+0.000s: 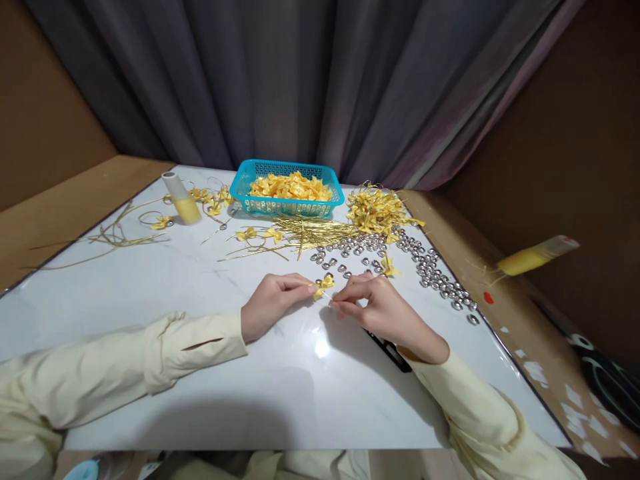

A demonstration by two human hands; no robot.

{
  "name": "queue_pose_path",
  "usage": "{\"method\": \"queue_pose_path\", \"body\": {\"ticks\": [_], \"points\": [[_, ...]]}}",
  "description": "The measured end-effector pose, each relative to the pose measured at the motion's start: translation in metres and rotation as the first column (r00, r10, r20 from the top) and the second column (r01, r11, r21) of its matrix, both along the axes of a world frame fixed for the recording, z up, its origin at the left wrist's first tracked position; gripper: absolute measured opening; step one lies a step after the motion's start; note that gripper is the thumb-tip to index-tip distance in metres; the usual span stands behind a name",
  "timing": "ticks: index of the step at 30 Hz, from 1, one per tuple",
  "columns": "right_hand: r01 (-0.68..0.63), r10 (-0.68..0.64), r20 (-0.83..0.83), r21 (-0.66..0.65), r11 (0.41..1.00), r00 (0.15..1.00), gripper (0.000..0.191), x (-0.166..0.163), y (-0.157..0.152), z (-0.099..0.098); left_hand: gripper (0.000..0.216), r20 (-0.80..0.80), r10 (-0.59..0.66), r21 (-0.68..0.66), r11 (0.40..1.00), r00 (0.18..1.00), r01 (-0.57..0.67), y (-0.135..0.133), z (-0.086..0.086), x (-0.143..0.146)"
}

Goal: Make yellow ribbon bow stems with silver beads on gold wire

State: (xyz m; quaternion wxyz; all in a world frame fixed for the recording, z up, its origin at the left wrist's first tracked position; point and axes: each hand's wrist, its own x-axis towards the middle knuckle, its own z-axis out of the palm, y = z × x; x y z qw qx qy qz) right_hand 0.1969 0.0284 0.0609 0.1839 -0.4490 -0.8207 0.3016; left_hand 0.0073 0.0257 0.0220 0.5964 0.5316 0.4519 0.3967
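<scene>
Between thumb and fingers, my left hand [277, 298] is closed on a small yellow ribbon bow [325, 286]. A thin pale strand [326, 296] runs from the bow to my right hand [373, 303], whose fingertips pinch its end. Both hands are just above the white marbled table, near its middle. Past my right fingers lies another yellow bow [389, 266] with loose ends. A black flat tool or strip [393, 353], partly covered by my right wrist, rests on the table; its kind is unclear.
A blue basket [240, 185] of yellow bows stands at the back. Gold cords [320, 232] lie before it. Silver ring-like pieces [435, 270] spread rightward, beside a pile of corded bows [375, 208]. A yellow glue-like bottle [181, 198] stands left; scissors [607, 380] lie far right.
</scene>
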Motion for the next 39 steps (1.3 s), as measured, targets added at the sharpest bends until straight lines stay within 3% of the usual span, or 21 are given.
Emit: {"method": "queue_pose_path", "body": {"ticks": [39], "points": [[-0.002,0.001,-0.01,-0.013,1.0,1.0,0.026,-0.0015,-0.0023,0.0076,0.016,-0.043,0.003,0.07,0.998,0.999,0.0,-0.0023,-0.0013,0.0004]]}}
